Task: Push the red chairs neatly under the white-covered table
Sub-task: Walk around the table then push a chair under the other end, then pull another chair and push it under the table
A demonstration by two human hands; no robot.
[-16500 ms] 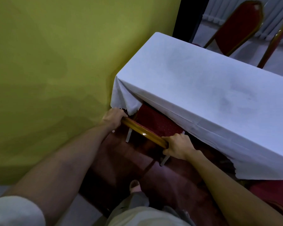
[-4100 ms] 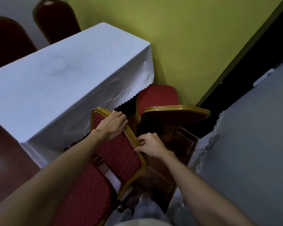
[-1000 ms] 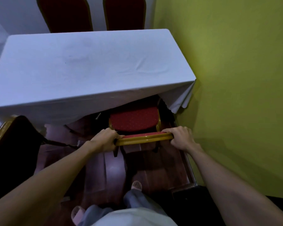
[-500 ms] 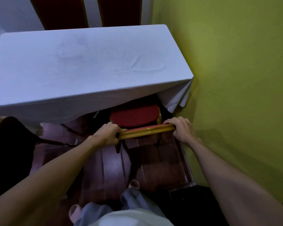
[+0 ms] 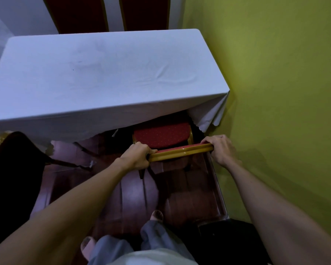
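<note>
left hand (image 5: 137,155) is gripping closed the left end of the chair (image 5: 161,133) top rail | chair seat is sitting half under the table (image 5: 103,73) | right hand (image 5: 219,150) is gripping closed the right end | I am advising pushing evenly, straight in, cloth clear

Single head view, looking steeply down over forearms onto table (image 5: 103,73), close, wall at right.
</note>
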